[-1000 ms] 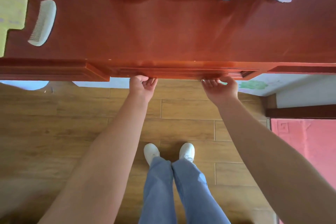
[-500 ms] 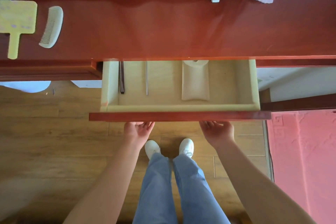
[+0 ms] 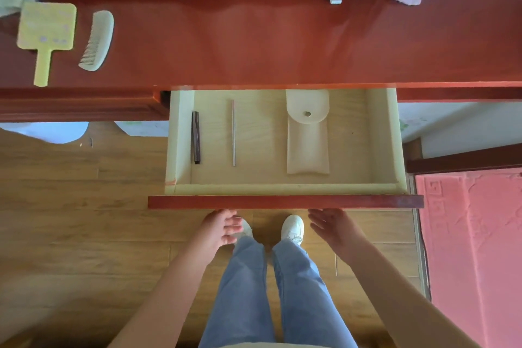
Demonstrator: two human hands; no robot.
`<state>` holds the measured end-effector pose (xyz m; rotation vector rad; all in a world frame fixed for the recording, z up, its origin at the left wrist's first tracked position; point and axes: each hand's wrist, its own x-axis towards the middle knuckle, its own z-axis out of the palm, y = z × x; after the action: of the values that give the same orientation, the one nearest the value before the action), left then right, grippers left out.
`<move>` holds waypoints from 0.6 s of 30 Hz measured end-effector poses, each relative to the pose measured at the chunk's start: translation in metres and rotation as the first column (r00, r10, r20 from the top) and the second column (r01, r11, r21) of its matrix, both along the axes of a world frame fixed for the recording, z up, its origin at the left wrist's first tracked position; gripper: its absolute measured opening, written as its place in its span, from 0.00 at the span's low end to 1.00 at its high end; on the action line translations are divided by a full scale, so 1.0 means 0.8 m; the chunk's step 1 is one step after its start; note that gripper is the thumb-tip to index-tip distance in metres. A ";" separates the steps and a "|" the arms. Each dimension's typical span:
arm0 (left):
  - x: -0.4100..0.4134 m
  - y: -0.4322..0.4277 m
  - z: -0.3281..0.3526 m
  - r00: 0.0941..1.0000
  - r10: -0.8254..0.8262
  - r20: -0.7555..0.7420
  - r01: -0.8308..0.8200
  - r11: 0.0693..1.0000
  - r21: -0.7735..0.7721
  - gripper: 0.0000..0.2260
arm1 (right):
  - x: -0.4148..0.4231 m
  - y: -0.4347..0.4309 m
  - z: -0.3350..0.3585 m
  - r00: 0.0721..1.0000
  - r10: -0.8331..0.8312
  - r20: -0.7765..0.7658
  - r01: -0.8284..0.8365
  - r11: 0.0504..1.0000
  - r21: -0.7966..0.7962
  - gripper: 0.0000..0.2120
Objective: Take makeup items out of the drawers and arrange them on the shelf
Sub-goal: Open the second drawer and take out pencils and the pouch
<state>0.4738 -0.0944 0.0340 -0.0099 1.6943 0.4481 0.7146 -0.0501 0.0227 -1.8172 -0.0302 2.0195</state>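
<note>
Both hands, left (image 3: pixel 221 227) and right (image 3: pixel 333 224), hang wide and empty just near of the drawer (image 3: pixel 285 202). Inside, pencil (image 3: pixel 195 137), stick (image 3: pixel 233 133) and pouch (image 3: pixel 308 141) lie near-to-far; the pouch is nearest the right.

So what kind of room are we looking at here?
Probably a bedroom or dressing corner at home: a red wooden dressing table with a hand mirror and comb on top, an open drawer, wood-plank floor.
</note>
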 end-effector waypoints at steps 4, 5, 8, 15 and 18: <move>-0.014 0.003 0.074 0.876 -0.482 0.030 0.482 0.876 0.015 0.10 | -0.022 -0.009 0.060 0.902 0.336 -0.270 -0.350 0.937 -0.001 0.17; -0.021 0.006 0.095 0.849 -0.525 0.062 0.523 0.851 0.043 0.11 | -0.030 -0.005 0.077 0.859 0.386 -0.336 -0.397 0.917 0.039 0.18; -0.047 0.026 0.151 0.901 -0.426 0.083 0.395 0.883 0.252 0.12 | -0.061 0.020 0.125 0.759 0.470 -0.451 -0.429 0.881 0.198 0.18; -0.076 0.106 0.127 0.791 -0.302 -0.531 0.528 0.777 0.344 0.10 | -0.155 0.113 0.119 0.849 0.525 -0.058 -0.445 0.770 0.457 0.09; -0.063 0.133 0.085 0.505 -0.427 -0.750 0.721 0.686 0.095 0.12 | -0.193 0.140 0.077 0.791 0.538 0.293 -0.611 0.669 0.423 0.06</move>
<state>0.4232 0.0120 0.1017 1.1730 2.1370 0.2605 0.5605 0.0615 0.0847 -1.7139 -1.2147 1.9715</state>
